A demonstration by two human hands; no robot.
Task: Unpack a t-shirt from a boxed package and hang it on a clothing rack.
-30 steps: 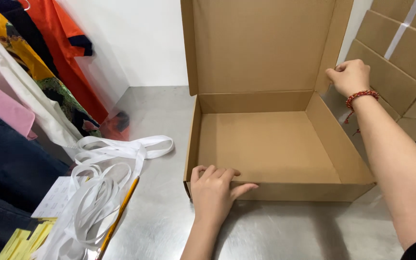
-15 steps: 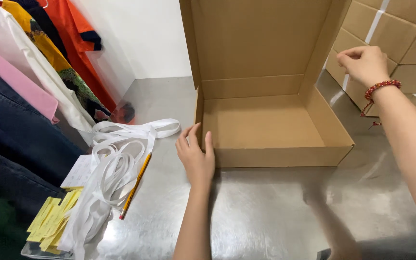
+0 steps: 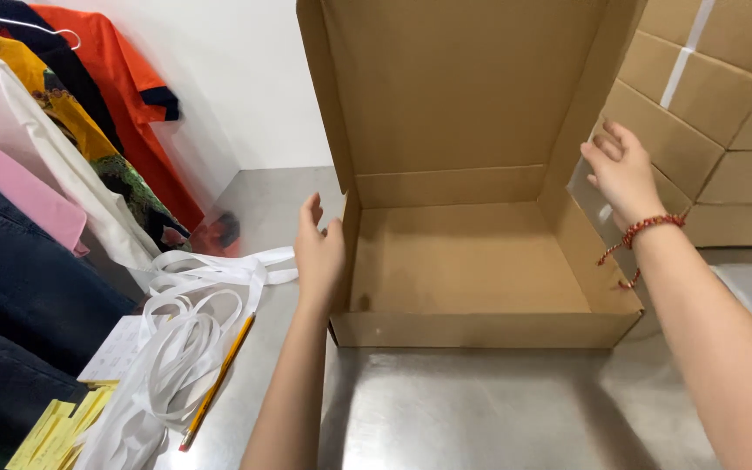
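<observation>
Both hands open, flat: left hand [image 3: 319, 252] pressing the cardboard box [image 3: 472, 261] left wall, right hand [image 3: 624, 174] bracing the right wall, box sitting on steel worktop [image 3: 480, 409].

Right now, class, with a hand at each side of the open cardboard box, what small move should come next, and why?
Probably press both side walls inward to square the cardboard mailer box. The left hand lies flat against the left wall, the right hand is at the right wall's outer side, the lid stands upright, and the box is empty.

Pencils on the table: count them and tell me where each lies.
1. A yellow pencil lies on the metal table beside the white ribbon pile, left of the left hand. More may hide under the ribbon.
</observation>
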